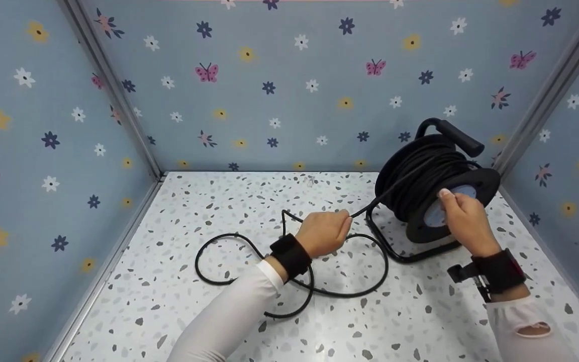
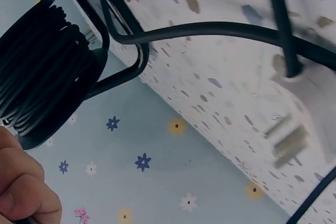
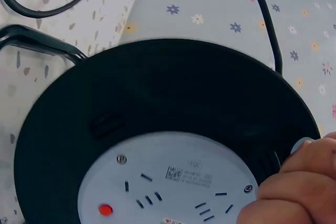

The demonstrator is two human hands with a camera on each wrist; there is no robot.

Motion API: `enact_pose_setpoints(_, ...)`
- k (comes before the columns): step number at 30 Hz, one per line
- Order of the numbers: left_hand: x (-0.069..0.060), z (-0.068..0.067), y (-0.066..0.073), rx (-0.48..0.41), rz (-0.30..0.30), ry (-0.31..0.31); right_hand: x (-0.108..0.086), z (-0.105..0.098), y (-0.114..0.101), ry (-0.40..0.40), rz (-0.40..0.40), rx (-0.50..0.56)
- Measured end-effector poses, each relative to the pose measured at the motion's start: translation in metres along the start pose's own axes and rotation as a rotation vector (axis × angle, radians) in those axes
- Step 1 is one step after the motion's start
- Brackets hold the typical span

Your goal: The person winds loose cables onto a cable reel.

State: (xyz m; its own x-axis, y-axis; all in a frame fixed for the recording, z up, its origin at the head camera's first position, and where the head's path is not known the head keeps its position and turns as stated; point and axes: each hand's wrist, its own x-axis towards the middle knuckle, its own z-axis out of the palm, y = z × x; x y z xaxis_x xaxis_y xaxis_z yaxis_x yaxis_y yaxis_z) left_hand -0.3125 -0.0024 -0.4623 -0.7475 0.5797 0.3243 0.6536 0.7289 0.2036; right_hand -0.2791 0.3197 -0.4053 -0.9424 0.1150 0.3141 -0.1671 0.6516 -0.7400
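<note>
A black cable reel (image 1: 420,186) stands on its tubular frame at the right, wound with black cable (image 1: 370,206). My left hand (image 1: 322,231) grips the cable where it runs off the reel toward the left. Curled fingers of my right hand (image 1: 465,221) hold the near side of the reel, beside its pale blue-grey socket face (image 3: 168,177); what they pinch is mostly hidden under them. That face carries a red button (image 3: 105,210) and several slots. In the left wrist view, a pale plug (image 2: 315,108) with metal prongs lies blurred at the cable's end.
Loose cable loops (image 1: 219,236) lie on the speckled white surface (image 1: 169,301), left of the reel and below my left hand. Flowered blue panels (image 1: 279,100) with metal corner strips stand at the back and both sides. The reel's carrying handle (image 1: 460,137) sticks up near the back panel.
</note>
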Motion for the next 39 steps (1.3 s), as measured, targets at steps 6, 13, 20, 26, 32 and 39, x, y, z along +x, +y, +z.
enact_pose_setpoints(6, 0.017, 0.003, 0.013, 0.011, 0.007, 0.016, 0.007, -0.010, 0.003, 0.052, 0.043, 0.047)
enact_pose_setpoints(13, 0.038, 0.004, 0.028, 0.014, -0.003, 0.011, 0.017, -0.025, 0.007, 0.093, 0.103, 0.047)
enact_pose_setpoints(20, 0.053, 0.005, 0.045, -0.017, 0.007, -0.015, 0.024, -0.040, 0.012, 0.112, 0.089, -0.054)
enact_pose_setpoints(26, 0.063, 0.004, 0.058, -0.069, -0.013, -0.039, 0.030, -0.048, 0.017, 0.106, 0.071, -0.079)
enact_pose_setpoints(32, 0.069, 0.006, 0.060, -0.108, -0.041, -0.056, 0.035, -0.050, 0.024, 0.107, 0.047, -0.124)
enact_pose_setpoints(39, 0.063, -0.002, 0.051, -0.113, -0.025, -0.058, 0.037, -0.049, 0.024, 0.113, 0.019, -0.154)
